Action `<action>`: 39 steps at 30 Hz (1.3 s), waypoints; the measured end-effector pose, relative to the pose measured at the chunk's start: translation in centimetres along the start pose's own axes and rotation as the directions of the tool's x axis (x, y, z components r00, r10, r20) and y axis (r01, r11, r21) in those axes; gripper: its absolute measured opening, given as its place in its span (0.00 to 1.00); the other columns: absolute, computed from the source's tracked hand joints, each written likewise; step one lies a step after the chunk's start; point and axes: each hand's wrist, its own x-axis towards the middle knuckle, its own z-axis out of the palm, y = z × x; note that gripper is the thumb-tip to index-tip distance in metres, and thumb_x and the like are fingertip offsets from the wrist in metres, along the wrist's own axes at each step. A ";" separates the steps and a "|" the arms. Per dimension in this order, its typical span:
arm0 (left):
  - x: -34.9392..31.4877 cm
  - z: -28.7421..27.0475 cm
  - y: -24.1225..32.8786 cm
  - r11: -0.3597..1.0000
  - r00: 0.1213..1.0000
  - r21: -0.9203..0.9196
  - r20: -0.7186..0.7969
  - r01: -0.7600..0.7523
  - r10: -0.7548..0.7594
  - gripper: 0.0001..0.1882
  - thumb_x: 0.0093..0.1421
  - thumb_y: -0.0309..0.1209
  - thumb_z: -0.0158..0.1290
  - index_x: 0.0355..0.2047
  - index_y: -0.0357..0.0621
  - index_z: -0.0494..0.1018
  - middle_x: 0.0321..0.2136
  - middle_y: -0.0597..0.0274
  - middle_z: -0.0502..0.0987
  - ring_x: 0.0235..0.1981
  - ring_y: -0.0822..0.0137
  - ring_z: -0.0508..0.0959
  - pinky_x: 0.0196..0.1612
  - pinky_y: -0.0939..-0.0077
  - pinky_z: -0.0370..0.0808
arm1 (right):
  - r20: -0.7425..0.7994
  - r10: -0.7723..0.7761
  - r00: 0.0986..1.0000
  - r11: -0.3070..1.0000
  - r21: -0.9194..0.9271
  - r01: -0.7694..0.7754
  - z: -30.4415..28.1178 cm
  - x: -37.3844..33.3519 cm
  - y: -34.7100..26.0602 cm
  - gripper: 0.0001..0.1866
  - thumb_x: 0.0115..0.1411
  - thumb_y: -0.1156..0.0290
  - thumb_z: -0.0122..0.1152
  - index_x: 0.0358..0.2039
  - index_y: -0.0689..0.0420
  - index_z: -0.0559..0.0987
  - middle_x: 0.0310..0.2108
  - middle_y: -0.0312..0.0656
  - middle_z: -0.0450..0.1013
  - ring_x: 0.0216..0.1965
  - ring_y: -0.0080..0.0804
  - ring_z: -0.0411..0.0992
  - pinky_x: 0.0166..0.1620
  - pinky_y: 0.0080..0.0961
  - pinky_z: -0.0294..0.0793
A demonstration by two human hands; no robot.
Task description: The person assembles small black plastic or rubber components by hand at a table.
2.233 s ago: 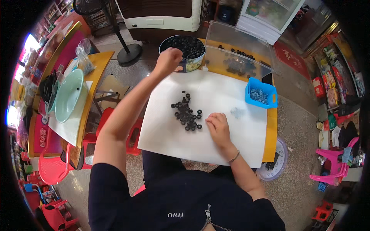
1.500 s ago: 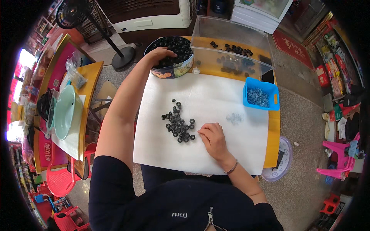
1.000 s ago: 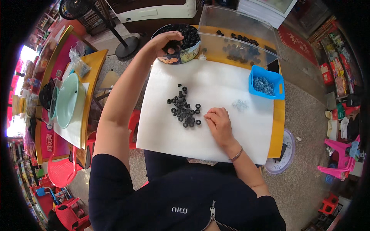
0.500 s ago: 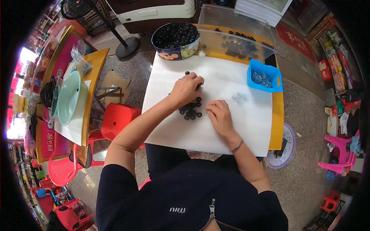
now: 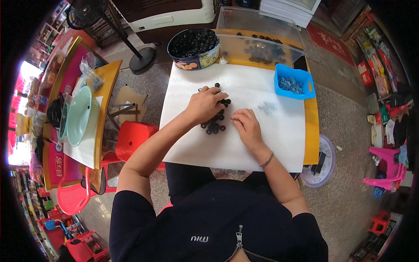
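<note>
My left hand (image 5: 205, 105) reaches over a loose cluster of small black rings (image 5: 214, 126). Its fingers are apart and bent down among the rings, partly hiding them. Closer to the right, my right hand (image 5: 248, 127) rests on the white sheet (image 5: 257, 153) with thumb and fingertips pressed together. Whatever they may hold is too small to make out. Beyond that hand lies a small heap of thin silvery metal pieces (image 5: 267, 107). A blue plastic basket (image 5: 297, 93) at the right holds many more of them.
At the back left of the table stands a round tin (image 5: 203, 60) full of black rings. Beside it, a clear plastic box (image 5: 262, 41) holds some more. A red stool (image 5: 135, 137) and a side table with a green basin (image 5: 80, 115) stand to my left.
My left hand has shifted slightly toward me and its fingers have spread over the rings. My right hand stays nearly where it was. The whole view has tilted a little.
</note>
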 end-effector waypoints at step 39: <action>-13.5 4.4 5.2 0.788 0.858 -0.616 -0.401 0.006 -0.320 0.06 0.56 0.22 0.53 0.35 0.40 0.75 0.27 0.56 0.74 0.27 0.61 0.74 0.31 0.71 0.71 | 0.016 0.099 0.995 0.714 -0.698 -0.060 -6.6 5.5 5.7 0.06 0.51 0.78 0.51 0.28 0.61 0.77 0.32 0.49 0.70 0.37 0.46 0.70 0.40 0.40 0.72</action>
